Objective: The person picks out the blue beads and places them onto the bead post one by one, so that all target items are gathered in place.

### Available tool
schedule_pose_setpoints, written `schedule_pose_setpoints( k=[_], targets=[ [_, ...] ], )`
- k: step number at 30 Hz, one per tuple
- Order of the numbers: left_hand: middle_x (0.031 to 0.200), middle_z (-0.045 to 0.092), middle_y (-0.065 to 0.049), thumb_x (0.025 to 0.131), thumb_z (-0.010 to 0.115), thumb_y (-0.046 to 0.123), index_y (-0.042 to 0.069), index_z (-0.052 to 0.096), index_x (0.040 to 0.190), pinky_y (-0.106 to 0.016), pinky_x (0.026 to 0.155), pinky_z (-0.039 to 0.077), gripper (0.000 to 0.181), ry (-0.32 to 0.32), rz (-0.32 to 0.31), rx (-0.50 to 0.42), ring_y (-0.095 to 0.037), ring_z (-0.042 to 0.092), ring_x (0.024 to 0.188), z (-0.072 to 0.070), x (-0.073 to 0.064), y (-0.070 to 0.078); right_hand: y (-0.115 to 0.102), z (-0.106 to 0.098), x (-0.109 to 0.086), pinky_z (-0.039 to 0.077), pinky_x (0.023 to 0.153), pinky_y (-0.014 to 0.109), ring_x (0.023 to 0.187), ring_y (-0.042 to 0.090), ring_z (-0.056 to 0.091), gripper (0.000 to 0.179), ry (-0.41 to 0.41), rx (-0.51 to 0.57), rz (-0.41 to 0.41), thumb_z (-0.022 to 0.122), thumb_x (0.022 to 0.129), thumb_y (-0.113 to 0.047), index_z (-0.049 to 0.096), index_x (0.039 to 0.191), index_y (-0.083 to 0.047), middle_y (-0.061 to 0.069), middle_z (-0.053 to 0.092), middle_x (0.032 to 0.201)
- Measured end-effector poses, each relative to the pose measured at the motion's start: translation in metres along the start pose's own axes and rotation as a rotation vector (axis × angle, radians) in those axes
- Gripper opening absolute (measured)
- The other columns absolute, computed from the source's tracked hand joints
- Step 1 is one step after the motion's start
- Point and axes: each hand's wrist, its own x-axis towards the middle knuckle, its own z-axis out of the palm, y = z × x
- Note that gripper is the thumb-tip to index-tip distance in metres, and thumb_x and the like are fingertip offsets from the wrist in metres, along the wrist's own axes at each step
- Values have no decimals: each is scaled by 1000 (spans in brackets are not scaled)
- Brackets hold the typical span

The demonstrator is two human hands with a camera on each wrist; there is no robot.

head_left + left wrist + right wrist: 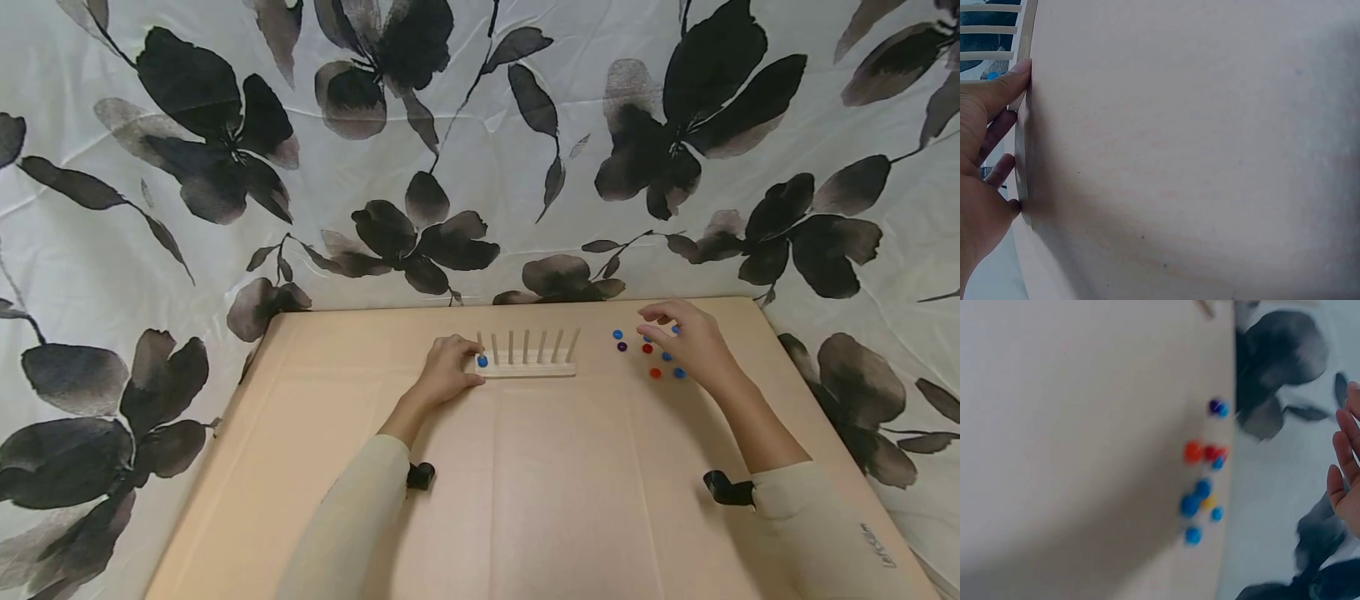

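Observation:
A wooden peg rack [532, 372] with several thin upright pegs stands near the far edge of the table. One blue bead [482, 362] sits at its leftmost peg. My left hand [447, 367] holds the rack's left end, the thumb on its front side in the left wrist view. Over a scatter of loose beads at the right hovers my right hand [693, 346], thumb and fingers apart with nothing between them. Around it lie an orange-red bead [656, 373], a purple bead [622, 347] and several blue ones. A yellow bead [1209, 500] shows in the right wrist view, which is blurred.
The light wooden table [555, 475] ends just behind the rack and the beads. Beyond it hangs or lies a white cloth [525, 167] with dark flowers. Black straps show at both wrists.

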Motion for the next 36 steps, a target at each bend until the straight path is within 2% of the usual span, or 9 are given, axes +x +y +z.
schedule_pose_setpoints(
  k=[7,12,17,23,28,36],
  targets=[
    [128,65,-7,80,90,23,12,70,128,-47,116,35,52,3,4,-7,-30,45,133,0,-1,-1,38,-1,-16,49,85,48,104,34,60,31,-63,-46,59,75,96,-18,70,122,-2,18,70,115],
    [129,65,-7,80,90,23,12,70,127,-47,116,35,52,3,6,-9,-31,45,133,-1,-3,-1,55,0,-29,52,80,39,103,35,62,30,-97,-64,95,78,92,-15,73,119,-1,20,70,116],
    [129,65,-7,81,90,23,12,70,127,-48,116,35,52,-1,17,-1,-31,45,133,-1,-3,-1,68,4,-41,51,73,30,92,33,63,26,-101,-106,116,78,93,-16,74,112,1,18,71,102],
    [129,65,-7,81,90,24,12,70,128,-47,116,35,52,-4,21,11,-32,46,133,-1,-4,-2,79,9,-53,52,74,33,90,29,59,29,-153,-129,194,77,94,-20,73,113,1,13,70,96],
    [129,65,-7,81,89,25,12,70,129,-47,116,35,54,-17,15,10,-32,45,133,-1,-5,-1,85,11,-60,51,74,38,86,27,60,27,-180,-137,181,78,93,-18,73,111,1,10,69,91],
    [128,65,-8,80,90,23,10,70,128,-47,116,35,53,-3,30,10,-33,46,133,-3,-7,-1,87,16,-64,50,73,37,82,24,59,22,-186,-150,155,77,92,-15,73,108,0,7,67,86]
  ],
)
